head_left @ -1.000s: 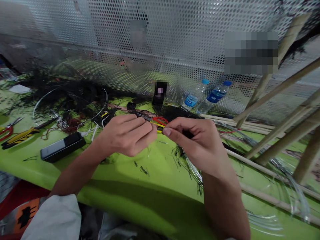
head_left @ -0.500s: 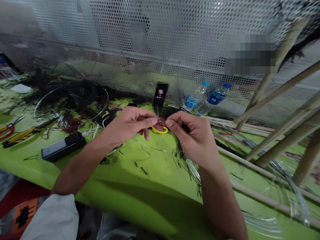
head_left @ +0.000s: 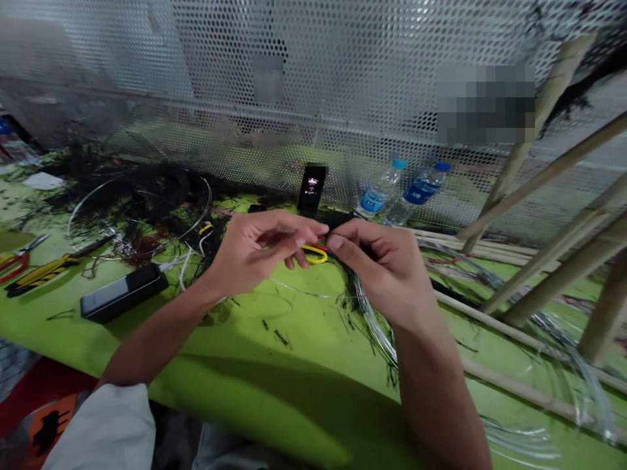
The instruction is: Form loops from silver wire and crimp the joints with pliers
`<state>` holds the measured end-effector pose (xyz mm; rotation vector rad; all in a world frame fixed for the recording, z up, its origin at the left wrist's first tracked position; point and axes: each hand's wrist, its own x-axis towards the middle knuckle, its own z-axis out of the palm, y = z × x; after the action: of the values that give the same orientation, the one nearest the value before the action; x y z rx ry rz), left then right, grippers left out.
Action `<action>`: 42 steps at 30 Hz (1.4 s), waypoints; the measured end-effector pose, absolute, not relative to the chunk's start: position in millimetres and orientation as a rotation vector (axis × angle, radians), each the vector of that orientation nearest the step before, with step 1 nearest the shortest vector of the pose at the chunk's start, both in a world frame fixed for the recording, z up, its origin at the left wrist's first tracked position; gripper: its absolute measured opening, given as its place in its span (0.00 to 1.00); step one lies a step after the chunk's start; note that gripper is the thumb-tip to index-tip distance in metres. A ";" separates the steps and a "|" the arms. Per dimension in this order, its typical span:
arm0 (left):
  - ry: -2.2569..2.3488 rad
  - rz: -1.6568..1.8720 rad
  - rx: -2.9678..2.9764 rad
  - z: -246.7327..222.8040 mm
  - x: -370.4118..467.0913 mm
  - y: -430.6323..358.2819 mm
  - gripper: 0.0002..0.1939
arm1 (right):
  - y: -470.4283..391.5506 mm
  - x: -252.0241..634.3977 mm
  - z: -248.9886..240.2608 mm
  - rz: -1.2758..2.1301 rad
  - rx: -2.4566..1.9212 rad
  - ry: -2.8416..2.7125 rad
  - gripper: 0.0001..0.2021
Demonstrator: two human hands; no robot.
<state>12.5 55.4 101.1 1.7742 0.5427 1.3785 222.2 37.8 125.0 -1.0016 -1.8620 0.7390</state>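
My left hand (head_left: 267,251) is above the green table (head_left: 304,320), thumb and fingers closed together near its fingertips. Close beside it on the right, my right hand (head_left: 379,261) pinches with thumb and index finger. The fingertips of both hands nearly meet, and whatever lies between them is too small to make out. A yellow loop (head_left: 316,254) with a bit of red shows just below and behind the fingertips. Behind the hands a black phone (head_left: 312,188) stands upright against the perforated metal sheet.
Two water bottles (head_left: 376,194) lean at the back. Bamboo poles (head_left: 519,189) and clear wire bundles fill the right. On the left are a black power bank (head_left: 125,292), a yellow-black cutter (head_left: 44,273), red-handled scissors (head_left: 22,260), a wire coil and dark fibres.
My left hand has shifted right, its fingertips now overlapping the spot by my right fingertips. My right hand has barely moved. The view has shifted slightly.
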 end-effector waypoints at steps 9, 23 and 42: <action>0.587 0.617 1.430 117.8 -15.6 70.4 0.17 | 33.0 218.3 126.9 0.742 -0.913 -1.989 0.11; 0.846 1.132 2.631 115.0 -6.5 50.2 0.08 | 22.1 215.3 132.6 0.744 -1.047 -1.977 0.12; 0.673 0.871 1.680 117.8 2.1 54.9 0.07 | 27.7 218.7 127.6 0.776 -1.065 -1.925 0.13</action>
<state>2.1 54.9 117.8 1.6799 0.6733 0.8708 218.7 27.7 127.6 -1.0652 -1.9245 0.7759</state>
